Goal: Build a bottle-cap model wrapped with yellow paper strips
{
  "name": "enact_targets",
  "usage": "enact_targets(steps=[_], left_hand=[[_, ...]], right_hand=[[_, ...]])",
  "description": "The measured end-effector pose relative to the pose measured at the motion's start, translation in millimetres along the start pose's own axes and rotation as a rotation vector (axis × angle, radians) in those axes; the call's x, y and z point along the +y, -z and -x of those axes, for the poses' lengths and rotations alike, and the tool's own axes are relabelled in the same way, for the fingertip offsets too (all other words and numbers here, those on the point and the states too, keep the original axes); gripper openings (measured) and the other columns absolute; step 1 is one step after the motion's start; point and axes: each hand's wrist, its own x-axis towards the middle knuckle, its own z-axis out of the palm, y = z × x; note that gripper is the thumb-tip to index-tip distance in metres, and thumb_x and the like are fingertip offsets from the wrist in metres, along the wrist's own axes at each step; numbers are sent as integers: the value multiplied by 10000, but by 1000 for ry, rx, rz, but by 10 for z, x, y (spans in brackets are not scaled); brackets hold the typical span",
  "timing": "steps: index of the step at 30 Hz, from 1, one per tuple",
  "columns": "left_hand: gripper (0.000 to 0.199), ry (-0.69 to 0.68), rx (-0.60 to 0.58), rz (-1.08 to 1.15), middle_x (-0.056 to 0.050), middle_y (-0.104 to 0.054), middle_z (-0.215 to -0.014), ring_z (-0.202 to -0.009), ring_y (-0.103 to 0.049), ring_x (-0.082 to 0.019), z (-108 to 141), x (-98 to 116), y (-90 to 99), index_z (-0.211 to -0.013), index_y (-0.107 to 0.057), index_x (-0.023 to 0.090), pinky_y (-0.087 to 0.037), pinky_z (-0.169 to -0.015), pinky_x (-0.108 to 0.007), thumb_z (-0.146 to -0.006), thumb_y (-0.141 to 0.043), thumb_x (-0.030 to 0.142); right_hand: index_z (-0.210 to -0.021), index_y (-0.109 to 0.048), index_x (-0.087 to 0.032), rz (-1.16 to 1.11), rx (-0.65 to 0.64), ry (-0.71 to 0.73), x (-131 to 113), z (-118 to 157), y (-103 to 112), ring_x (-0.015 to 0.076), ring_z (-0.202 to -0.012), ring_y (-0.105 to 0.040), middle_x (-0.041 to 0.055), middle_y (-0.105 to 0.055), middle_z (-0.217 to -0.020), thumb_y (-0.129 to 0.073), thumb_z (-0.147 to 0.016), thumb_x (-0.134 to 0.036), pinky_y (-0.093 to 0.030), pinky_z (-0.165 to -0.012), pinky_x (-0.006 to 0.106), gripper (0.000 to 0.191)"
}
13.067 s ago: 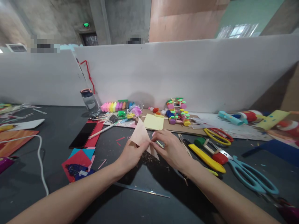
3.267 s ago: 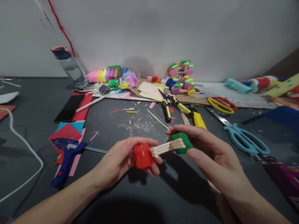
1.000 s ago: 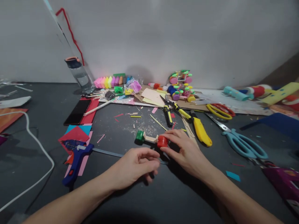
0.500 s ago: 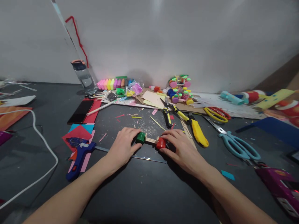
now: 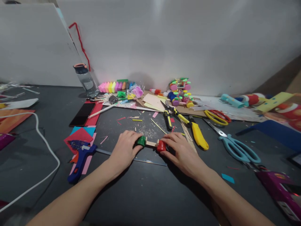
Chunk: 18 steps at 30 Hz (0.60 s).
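Observation:
Between my hands, low over the dark table, is a small piece made of pale thin sticks (image 5: 151, 143) with a shiny green cap (image 5: 141, 141) at its left end and a shiny red cap (image 5: 161, 146) at its right. My left hand (image 5: 125, 145) pinches the green cap between thumb and fingers. On the other side, my right hand (image 5: 180, 148) has thumb and fingers closed round the red cap. Just below them lies a clear glue stick (image 5: 150, 162), running out of the blue glue gun (image 5: 81, 160) at the left. Stick scraps and crumbs lie beyond my hands.
Yellow-handled pliers (image 5: 167, 120), a yellow cutter (image 5: 199, 136) and blue scissors (image 5: 238, 150) lie to the right. A purple tool (image 5: 279, 188) sits at the lower right. A phone (image 5: 82, 114), a water bottle (image 5: 86, 81) and a white cable (image 5: 48, 146) are at the left.
The view has tilted and shifted slightly. Both hands keep hold of the green and red caps in almost the same position.

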Motion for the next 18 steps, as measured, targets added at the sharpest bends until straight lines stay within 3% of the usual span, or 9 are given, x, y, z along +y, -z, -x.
enact_targets(steps=[7,12,15,18], left_hand=[[212,3,-62,16,-68,-677,-1043,-1001,-567,-269,57,90,32,-1043,-651,193,-431,-855,-408,-846,-714,240],[419,16,-39,86,-97,-679,-1168,-1117,-554,-304,58,118,37,-1175,-622,188,-405,-924,-442,-804,-767,319],[346,42,44,157,-90,-677,-1198,-1142,-559,-274,57,126,78,-1197,-609,190,-399,-961,-435,-902,-648,366],[269,75,153,228,-49,-708,-967,-985,-611,-205,65,124,121,-1125,-637,189,-433,-914,-376,-1020,-408,283]], right_hand=[[-1204,-662,-200,-21,-2,-7,45,21,-10,303,-1138,-547,116,-660,-1195,-681,-887,-297,-468,-994,535,332],[-1224,-650,-214,-97,64,-2,52,22,22,307,-1147,-569,109,-669,-1210,-713,-858,-397,-466,-1001,518,414],[-1003,-679,-201,-155,204,-43,59,31,87,241,-1006,-620,88,-694,-1040,-549,-967,-370,-500,-909,416,216],[-700,-580,-209,-194,355,-131,84,47,129,181,-725,-595,32,-621,-732,-460,-1002,-356,-485,-718,325,357]])
